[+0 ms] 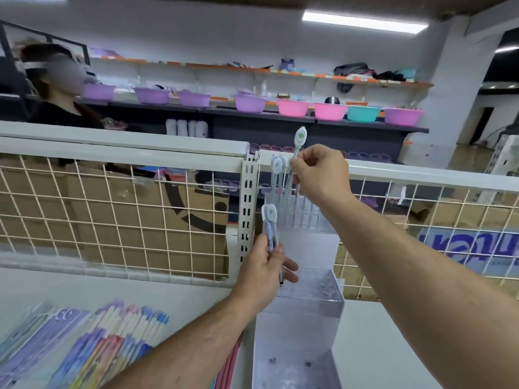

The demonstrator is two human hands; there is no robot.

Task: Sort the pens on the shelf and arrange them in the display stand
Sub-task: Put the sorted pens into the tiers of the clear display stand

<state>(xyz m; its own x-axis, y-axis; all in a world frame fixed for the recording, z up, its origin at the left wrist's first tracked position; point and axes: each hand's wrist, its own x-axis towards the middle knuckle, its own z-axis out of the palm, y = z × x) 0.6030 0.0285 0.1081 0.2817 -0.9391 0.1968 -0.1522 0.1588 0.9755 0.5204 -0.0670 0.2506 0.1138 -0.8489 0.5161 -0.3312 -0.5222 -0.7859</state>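
Observation:
A clear acrylic tiered display stand (309, 313) stands on the white shelf against the wire grid. Its top tier holds a few white pens with round green-marked tops (276, 167). My right hand (320, 171) pinches one such pen (299, 140) upright over that top tier, its round top sticking up above my fingers. My left hand (264, 269) grips a small bunch of the same pens (270, 217) to the left of the stand, tops pointing up.
Packs of coloured pens and pencils (92, 341) lie on the shelf at lower left. A white slotted upright (248, 197) and wire mesh panels (112, 209) back the shelf. Cardboard boxes sit behind the mesh. A person (61, 88) stands beyond at far left, near shelves of plastic bowls.

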